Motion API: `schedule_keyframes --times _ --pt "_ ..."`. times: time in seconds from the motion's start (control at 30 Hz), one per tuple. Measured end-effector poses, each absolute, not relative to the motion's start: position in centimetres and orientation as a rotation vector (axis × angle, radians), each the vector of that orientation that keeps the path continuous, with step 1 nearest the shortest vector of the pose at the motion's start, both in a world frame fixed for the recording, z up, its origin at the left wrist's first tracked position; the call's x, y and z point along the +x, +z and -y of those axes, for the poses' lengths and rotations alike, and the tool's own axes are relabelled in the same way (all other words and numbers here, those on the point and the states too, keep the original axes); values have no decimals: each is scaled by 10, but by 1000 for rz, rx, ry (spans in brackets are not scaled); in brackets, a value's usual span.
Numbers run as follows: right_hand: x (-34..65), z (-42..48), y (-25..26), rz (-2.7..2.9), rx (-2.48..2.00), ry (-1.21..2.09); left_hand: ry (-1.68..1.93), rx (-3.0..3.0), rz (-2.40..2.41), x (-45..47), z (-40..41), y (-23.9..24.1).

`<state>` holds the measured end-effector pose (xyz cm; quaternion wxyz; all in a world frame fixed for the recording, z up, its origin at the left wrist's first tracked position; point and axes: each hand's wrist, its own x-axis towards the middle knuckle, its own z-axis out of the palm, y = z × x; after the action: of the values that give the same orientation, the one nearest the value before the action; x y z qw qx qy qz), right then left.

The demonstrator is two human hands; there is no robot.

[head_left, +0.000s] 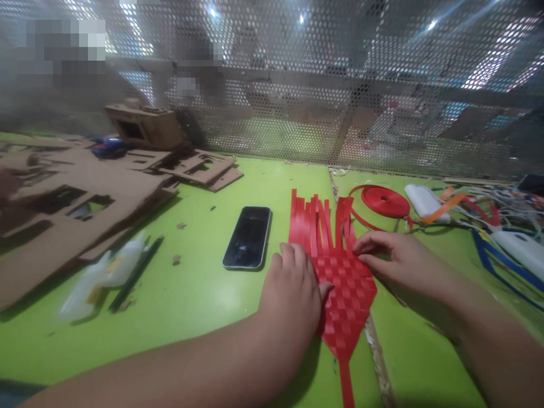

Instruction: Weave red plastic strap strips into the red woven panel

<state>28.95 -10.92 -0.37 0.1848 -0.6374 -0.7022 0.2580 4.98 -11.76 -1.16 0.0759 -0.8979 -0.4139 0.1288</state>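
Observation:
A flat piece woven from red ribbon [345,294] lies on the green table, checkered in the middle, with loose strips fanning out at its far end and one tail toward me. My left hand [293,286] holds its left edge against the table, thumb across the weave and fingers bent by the strips. At the upper right edge, the thumb and forefinger of my right hand [385,255] are pinched on a red ribbon strip [351,232]. Just beyond that hand sits a red ribbon roll [385,202].
A phone [247,238] lies left of the weave. Farther left are white glue bottles [104,275], a dark pencil-like stick [136,275] and cut cardboard [123,195]. A white device [426,202] and tangled cables [505,198] are at right. A perforated metal screen [289,113] borders the back.

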Motion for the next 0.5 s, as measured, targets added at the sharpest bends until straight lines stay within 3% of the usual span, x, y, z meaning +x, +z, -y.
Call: schedule_keyframes --times 0.5 --pt "278 111 -3 2303 -1717 345 163 -2689 1253 51 109 -20"
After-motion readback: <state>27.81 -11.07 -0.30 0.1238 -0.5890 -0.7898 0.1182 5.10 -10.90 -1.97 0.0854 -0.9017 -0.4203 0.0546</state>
